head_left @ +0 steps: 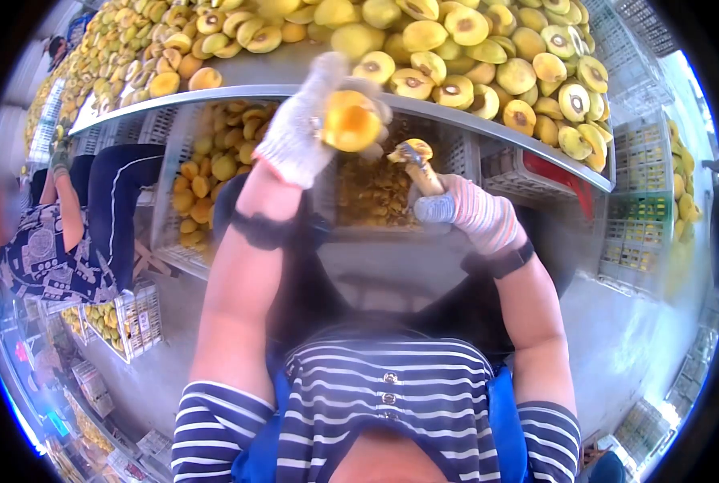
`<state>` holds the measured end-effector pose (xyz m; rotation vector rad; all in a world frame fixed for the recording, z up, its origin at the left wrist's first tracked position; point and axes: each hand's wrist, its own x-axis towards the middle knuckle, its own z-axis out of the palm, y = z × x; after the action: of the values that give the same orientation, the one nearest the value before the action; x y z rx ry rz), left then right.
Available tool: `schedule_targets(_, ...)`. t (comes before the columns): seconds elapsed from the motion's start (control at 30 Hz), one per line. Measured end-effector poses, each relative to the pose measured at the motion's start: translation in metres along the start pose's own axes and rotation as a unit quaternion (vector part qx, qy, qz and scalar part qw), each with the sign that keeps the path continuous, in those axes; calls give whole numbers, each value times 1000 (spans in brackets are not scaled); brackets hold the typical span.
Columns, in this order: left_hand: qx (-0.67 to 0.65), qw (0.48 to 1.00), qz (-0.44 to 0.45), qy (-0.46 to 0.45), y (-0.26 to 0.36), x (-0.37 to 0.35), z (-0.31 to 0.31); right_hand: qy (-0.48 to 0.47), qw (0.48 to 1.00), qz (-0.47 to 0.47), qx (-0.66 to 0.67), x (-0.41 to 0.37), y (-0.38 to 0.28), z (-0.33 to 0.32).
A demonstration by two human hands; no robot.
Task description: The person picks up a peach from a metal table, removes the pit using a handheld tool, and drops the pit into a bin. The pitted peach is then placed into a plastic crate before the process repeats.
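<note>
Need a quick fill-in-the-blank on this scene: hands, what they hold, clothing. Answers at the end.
1. The left hand and right hand both wear ____.
2. The held yellow fruit is in the ____ hand.
3. The tool is in the ____ hand.
4. The wearer's dark top has white ____.

Missing words: gloves; left; right; stripes.
</note>
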<state>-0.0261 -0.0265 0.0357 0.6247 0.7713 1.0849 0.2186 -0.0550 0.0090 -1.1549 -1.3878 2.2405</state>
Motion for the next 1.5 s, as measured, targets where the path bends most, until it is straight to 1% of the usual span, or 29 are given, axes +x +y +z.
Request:
schedule_targets(0.03, 5, 999, 43, -18, 11, -10, -9, -6, 1000, -6, 1, 0, -1, 1)
schedule_targets(0.1, 97, 987, 76, 100, 38, -44, -45, 90, 940, 9, -329, -6, -2, -1)
schedule_targets(0.13, 302, 898, 160, 277, 42, -50, -64, 94, 941, 7, -325, -2, 18, -8)
schedule_targets(0.2, 682, 616, 111, 379, 67, -56, -61, 99, 810, -67, -574, 15, 50, -18)
schedule_targets(0.23, 665, 648, 111, 355, 65, -50, -55, 168, 839, 29, -516, 3, 31, -4)
schedule_targets(0.27, 646, 679, 110, 331, 58, -42, -45, 170, 838, 29, -517, 3, 46, -12)
schedule_targets(0.3, 711, 630, 121, 287, 53, -23, -37, 102, 783, 78, -608, 8, 75, -27)
schedule_targets(0.33, 701, 660, 114, 244, 45, -3, -22, 37, 713, 127, -688, 9, 89, -38)
schedule_targets(0.37, 710, 669, 82, 204, 35, 23, -12, 44, 712, 130, -689, 2, 83, -35)
schedule_targets(0.47, 828, 539, -17, 155, 17, 76, 15, 10, 677, 252, -691, -10, 71, -35)
schedule_targets(0.53, 793, 599, 17, 111, 4, 107, -8, 38, 698, 266, -664, -8, 95, -56)
schedule_targets(0.57, 793, 600, 19, 108, 8, 110, -7, 60, 744, 187, -639, 1, 127, -80)
schedule_targets(0.63, 720, 688, -23, 87, 15, 107, -2, 82, 739, 31, -668, -4, 79, -56)
schedule_targets(0.67, 721, 687, -24, 87, 13, 101, 1, 214, 856, -51, -468, 1, 67, -47)
schedule_targets(0.7, 747, 654, 73, 94, 8, 91, 7, 332, 907, -132, -225, 5, 56, -38)
schedule_targets(0.77, 751, 617, 234, 34, 0, 66, 17, 290, 944, -150, 45, 2, 13, -24)
schedule_targets(0.8, 730, 613, 299, -30, -2, 54, 24, 291, 944, -147, 47, 2, 2, -16)
schedule_targets(0.87, 722, 597, 340, -86, -9, 30, 48, 168, 945, -150, 236, -4, -30, -2)
schedule_targets(0.9, 670, 652, 342, -92, -10, 21, 53, 198, 939, -140, 242, 3, -27, 0)
schedule_targets(0.93, 671, 651, 343, -89, -13, 16, 54, 196, 940, -141, 240, 5, -28, 0)
schedule_targets(0.97, 426, 860, 267, -89, -16, 12, 54, 166, 933, -172, 269, 7, -28, 2)
schedule_targets(1.0, 134, 974, 162, -81, -18, 8, 54, 136, 923, -202, 297, 10, -29, 4)
schedule_targets(1.03, 132, 978, 134, -88, -20, 5, 55, 128, 927, -235, 264, 13, -34, 12)
schedule_targets(1.07, 140, 970, 195, -41, -35, 11, 54, 139, 949, -179, 219, 16, -32, 15)
schedule_targets(1.13, -115, 986, 117, 29, -40, 29, 46, 336, 912, -210, -107, 30, -30, 24)
schedule_targets(1.23, -129, 985, 115, -21, -38, 37, 23, 341, 871, -229, -268, 35, -13, 20)
schedule_targets(1.37, 35, 989, 144, -11, -32, 35, 22, 317, 892, -151, -286, 41, -12, 23)
schedule_targets(1.47, -4, 990, 142, 15, -31, 28, 28, 318, 871, -174, -332, 43, -8, 23)
schedule_targets(1.5, -4, 990, 140, 15, -32, 27, 27, 283, 819, -207, -454, 43, -4, 21)
